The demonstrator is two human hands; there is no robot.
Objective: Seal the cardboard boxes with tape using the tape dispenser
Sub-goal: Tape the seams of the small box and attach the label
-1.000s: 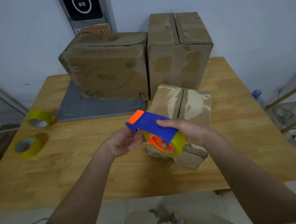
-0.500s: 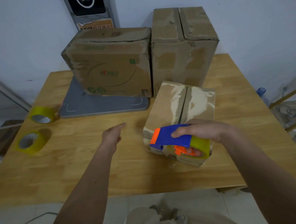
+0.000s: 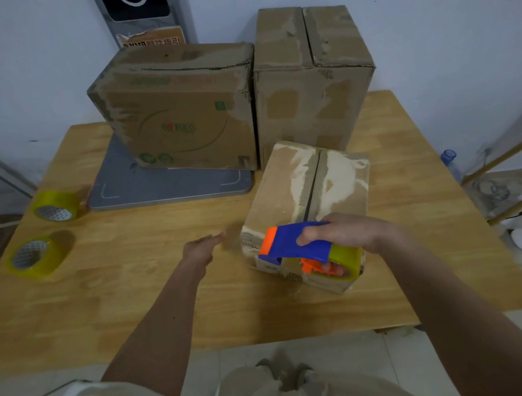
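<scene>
Since the earlier frames, the right hand has carried the tape dispenser down from mid-air to the near end of the small box, while the left hand has let go of it and now reaches out over the table just left of that box, fingers fairly straight and holding nothing. Right-hand fingers curl over the dispenser's blue body, with fingertips showing inside the orange hub of its yellowish roll. The small box sits near the middle right, its top seam a dark open slit. Two larger boxes stand behind it, the left one on a grey board. Two loose tape rolls lie at the far left.
</scene>
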